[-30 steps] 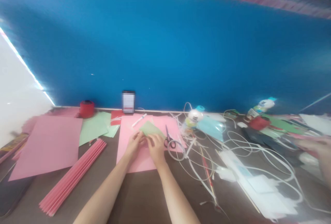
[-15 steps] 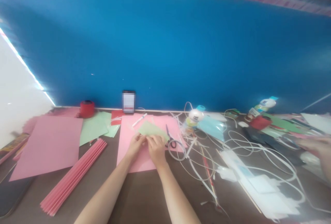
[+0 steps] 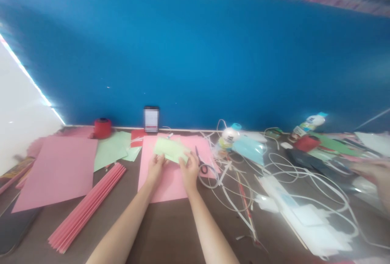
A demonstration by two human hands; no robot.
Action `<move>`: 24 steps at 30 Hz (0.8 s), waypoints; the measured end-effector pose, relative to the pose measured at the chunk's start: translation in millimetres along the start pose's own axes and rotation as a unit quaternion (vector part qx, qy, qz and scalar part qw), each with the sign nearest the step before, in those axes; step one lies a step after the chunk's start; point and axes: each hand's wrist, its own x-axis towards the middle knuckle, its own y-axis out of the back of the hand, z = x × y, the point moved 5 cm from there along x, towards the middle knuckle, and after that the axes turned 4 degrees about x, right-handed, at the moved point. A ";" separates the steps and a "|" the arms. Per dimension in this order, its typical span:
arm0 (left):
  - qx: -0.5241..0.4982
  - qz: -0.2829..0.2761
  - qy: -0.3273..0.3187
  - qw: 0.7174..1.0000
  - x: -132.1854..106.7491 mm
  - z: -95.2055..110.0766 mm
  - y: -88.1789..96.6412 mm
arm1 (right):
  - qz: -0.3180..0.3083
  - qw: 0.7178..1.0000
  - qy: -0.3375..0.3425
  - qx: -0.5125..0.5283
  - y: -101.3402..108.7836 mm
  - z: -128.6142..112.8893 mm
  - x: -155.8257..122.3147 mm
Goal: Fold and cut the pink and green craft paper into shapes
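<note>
A light green sheet of paper (image 3: 171, 149) is held between my two hands, above a pink sheet (image 3: 170, 189) lying on the brown table. My left hand (image 3: 157, 167) pinches its lower left edge. At the lower right edge, my right hand (image 3: 190, 168) grips it with thumb and fingers. Just right of my right hand lie dark-handled scissors (image 3: 203, 169), blades pointing away. A pen, mostly hidden behind the green paper, shows only its tip (image 3: 170, 135).
A pleated pink paper strip (image 3: 88, 207) and a large pink sheet (image 3: 61, 170) lie left. A phone (image 3: 151, 119) leans on the blue wall. Right are a glue bottle (image 3: 229, 137), tangled white cables (image 3: 292, 170) and a power strip (image 3: 304, 219). Another person's hand (image 3: 374, 176) is at far right.
My hands have moved apart along the green paper's lower edge. The paper has tilted up and shifted left, now covering most of the pen.
</note>
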 end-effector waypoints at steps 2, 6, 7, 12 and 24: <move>0.000 -0.033 0.005 0.999 -0.8 -0.3 -3.7 | 0.007 1.000 -0.020 0.018 0.9 3.3 0.2; 0.027 -0.057 0.009 0.998 -3.8 2.7 -8.1 | 0.006 0.999 -0.031 0.030 0.4 5.7 0.0; 0.039 -0.048 0.011 0.998 -4.3 3.6 -7.4 | -0.004 0.999 -0.034 0.042 -1.2 6.0 -0.3; 0.080 0.022 0.027 0.996 -3.5 2.2 1.3 | -0.076 0.984 -0.092 0.131 -12.2 7.0 -3.9; 0.061 -0.010 0.031 0.998 -4.1 1.9 -3.3 | -0.072 0.963 -0.162 0.203 -14.0 11.5 -4.6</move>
